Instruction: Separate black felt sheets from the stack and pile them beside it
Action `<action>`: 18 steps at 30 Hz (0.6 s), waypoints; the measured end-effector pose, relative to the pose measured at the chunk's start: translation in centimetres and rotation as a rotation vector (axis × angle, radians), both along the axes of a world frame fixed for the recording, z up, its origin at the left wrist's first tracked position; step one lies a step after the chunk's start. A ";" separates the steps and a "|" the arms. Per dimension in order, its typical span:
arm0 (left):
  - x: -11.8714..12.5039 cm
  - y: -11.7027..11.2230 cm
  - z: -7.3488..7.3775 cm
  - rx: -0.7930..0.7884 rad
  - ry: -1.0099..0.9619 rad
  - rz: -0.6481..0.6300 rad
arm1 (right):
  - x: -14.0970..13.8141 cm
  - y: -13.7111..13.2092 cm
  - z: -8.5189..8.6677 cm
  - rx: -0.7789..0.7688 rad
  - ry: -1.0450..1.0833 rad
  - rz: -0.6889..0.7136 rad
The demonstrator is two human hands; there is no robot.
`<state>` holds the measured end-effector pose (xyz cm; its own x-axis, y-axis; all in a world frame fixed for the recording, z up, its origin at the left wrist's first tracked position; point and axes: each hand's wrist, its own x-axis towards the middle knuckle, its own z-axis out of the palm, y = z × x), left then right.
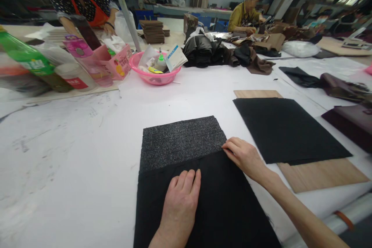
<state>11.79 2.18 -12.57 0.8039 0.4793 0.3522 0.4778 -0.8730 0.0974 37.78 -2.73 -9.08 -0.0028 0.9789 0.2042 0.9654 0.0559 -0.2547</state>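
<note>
In front of me a black cloth [229, 197] lies over a speckled dark grey panel [180, 139], whose far part shows beyond the cloth's top edge. My left hand [181, 201] rests on the cloth with its fingers lying out close to that edge and nothing held. At the cloth's far right corner, my right hand [241, 155] pinches the edge between thumb and fingertips, beside the panel's right side. The near end of the cloth runs out of view.
To the right, a stack of black sheets [290, 128] lies on a wooden board [322, 174]. A pink basin [157, 73] with small items, a green bottle [31, 62] and a pink box [119, 62] stand at the far left. Dark bags [200, 46] lie farther back. Two people work across the tables.
</note>
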 end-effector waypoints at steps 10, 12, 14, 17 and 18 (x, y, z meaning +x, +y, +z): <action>0.0 -0.1 0.0 -0.013 -0.008 0.004 | -0.7 0.4 0.4 0.019 -0.112 0.018; 0.0 -0.1 0.0 -0.022 -0.014 0.004 | -0.4 0.2 0.6 0.002 -0.094 -0.017; 0.0 -0.1 0.0 -0.027 -0.016 0.002 | -0.2 0.0 0.6 -0.018 -0.084 -0.032; 0.0 -0.1 -0.1 -0.030 -0.010 0.003 | -0.4 0.0 0.5 -0.036 -0.083 -0.011; -0.1 -0.1 -0.1 -0.029 -0.010 0.005 | -0.5 0.0 0.4 -0.036 -0.085 0.001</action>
